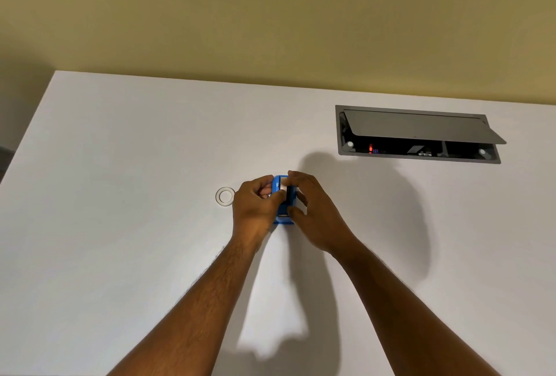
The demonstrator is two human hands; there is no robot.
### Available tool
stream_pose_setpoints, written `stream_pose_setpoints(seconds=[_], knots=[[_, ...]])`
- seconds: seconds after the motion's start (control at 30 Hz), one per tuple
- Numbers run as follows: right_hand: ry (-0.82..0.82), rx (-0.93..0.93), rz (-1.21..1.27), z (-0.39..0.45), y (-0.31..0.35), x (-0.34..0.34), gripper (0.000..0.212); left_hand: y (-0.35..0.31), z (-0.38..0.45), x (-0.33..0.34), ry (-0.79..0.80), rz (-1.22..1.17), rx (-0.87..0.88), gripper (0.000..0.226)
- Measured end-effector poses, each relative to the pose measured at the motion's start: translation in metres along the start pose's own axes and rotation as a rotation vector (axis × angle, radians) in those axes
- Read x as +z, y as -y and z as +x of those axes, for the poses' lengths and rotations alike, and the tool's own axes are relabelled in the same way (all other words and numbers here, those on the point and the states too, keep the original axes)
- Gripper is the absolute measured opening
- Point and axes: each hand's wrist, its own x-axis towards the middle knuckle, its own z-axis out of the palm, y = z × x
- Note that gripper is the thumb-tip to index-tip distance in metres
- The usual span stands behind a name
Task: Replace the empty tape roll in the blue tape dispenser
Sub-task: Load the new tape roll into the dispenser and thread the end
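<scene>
Two bare forearms enter from the near edge and converge on mid-counter. Left hand (255,204): fingers curled, thumb and forefinger pinching at something pale on top of the small blue plastic tape dispenser (282,220); whether that is the tape's free end or the roll itself cannot be told. Right hand (313,210): fingers spread loosely and cupped over the dispenser's right flank, thumb against its near side, steadying it. Dispenser rests on the white counter (120,195) between both hands, long axis running away from the camera; both hands equally close, touching it. A clear, empty-looking tape ring (225,196) lies flat just left of the left hand, apart from it. Judgement: old core is out, new roll being seated or threaded. Farther right, a grey recessed cable box (418,135) with its lid propped open.
</scene>
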Motion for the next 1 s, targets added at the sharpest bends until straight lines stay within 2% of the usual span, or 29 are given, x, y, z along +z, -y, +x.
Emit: stream_pose_setpoints(seconds=[0.2, 0.33, 0.5, 0.6, 0.7, 0.87, 1.0], knots=[[-0.020, 0.054, 0.017, 0.008, -0.001, 0.002, 0.058, -0.002, -0.002, 0.001, -0.023, 0.009, 0.003, 0.045], [0.003, 0.019, -0.093, 0.008, -0.002, 0.004, 0.057, -0.004, -0.004, 0.001, -0.002, 0.021, 0.010, 0.051], [0.020, -0.053, -0.048, -0.004, -0.006, 0.010, 0.052, -0.005, -0.004, 0.002, -0.029, 0.017, 0.003, 0.056], [-0.010, -0.001, 0.042, -0.005, -0.006, 0.011, 0.048, -0.004, -0.004, 0.002, -0.022, 0.011, 0.005, 0.052], [-0.034, 0.068, 0.103, 0.000, -0.002, 0.009, 0.054, -0.003, -0.004, 0.001, -0.013, 0.029, 0.011, 0.044], [-0.016, 0.066, -0.036, 0.010, -0.002, 0.006, 0.051, -0.004, -0.005, 0.001, -0.010, 0.038, 0.018, 0.038], [-0.010, 0.043, -0.023, 0.002, -0.005, 0.009, 0.050, -0.002, -0.003, 0.003, -0.024, 0.025, 0.012, 0.033]])
